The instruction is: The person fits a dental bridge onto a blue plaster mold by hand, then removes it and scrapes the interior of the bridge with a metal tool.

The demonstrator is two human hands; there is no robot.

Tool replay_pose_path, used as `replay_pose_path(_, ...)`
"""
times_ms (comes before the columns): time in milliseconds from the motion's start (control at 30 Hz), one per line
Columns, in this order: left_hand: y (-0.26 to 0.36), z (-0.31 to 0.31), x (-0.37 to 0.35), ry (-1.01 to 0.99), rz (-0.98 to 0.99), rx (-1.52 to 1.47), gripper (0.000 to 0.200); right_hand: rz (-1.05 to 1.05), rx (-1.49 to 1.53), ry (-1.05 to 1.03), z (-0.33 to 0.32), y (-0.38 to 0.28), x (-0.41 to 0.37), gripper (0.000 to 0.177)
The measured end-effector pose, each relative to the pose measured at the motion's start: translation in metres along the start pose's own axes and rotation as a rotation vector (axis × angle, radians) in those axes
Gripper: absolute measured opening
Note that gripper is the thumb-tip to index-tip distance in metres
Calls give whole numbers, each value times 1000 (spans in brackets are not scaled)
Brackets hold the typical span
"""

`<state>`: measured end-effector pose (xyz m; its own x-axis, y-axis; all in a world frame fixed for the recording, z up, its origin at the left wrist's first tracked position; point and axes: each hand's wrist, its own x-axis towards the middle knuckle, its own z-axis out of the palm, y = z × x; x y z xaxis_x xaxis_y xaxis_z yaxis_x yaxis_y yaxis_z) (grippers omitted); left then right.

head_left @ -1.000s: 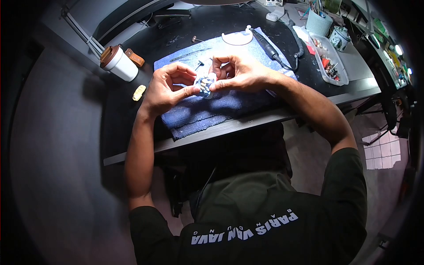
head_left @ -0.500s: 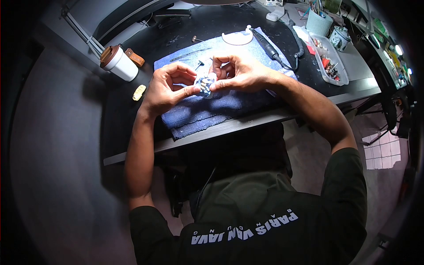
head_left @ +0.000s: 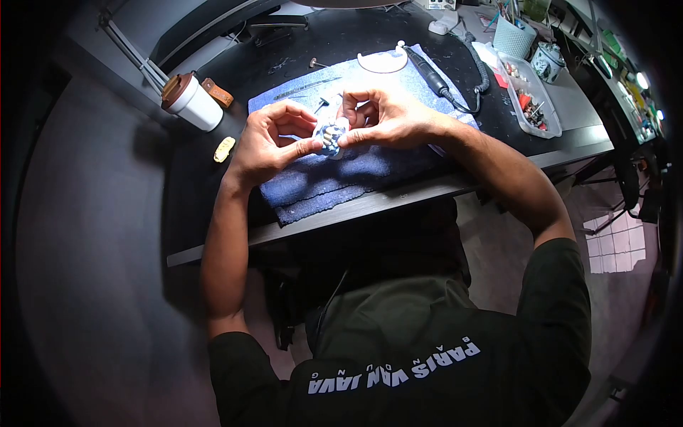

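A small blue-and-white object with pale, tooth-like pieces is held up between both hands over a blue towel. My left hand grips its left side, with the thumb along the lower edge and the other fingers curled behind. On the right side, my right hand pinches it between thumb and fingers. Glare washes out part of the object, and its back is hidden by the fingers.
A white cup with a brown lid and a yellow piece stand left. A corded handpiece, a white curved piece and a plastic tray of small parts lie right. A thin metal tool rests behind.
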<state>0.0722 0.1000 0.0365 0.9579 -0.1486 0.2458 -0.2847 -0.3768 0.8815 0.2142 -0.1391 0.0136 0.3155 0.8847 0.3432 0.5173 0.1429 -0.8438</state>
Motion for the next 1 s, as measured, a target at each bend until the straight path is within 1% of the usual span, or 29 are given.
replay_pose_path(200,0,0,0,1,3,0,38,41,27,-1,1,-3,-1,40)
replay_pose_path(400,0,0,0,-4,-6,-11,38,12,49,-15,0,3,1,40)
replay_pose_path(1000,0,0,0,-7,2,-4,38,34,3,-8,-1,-3,0,42)
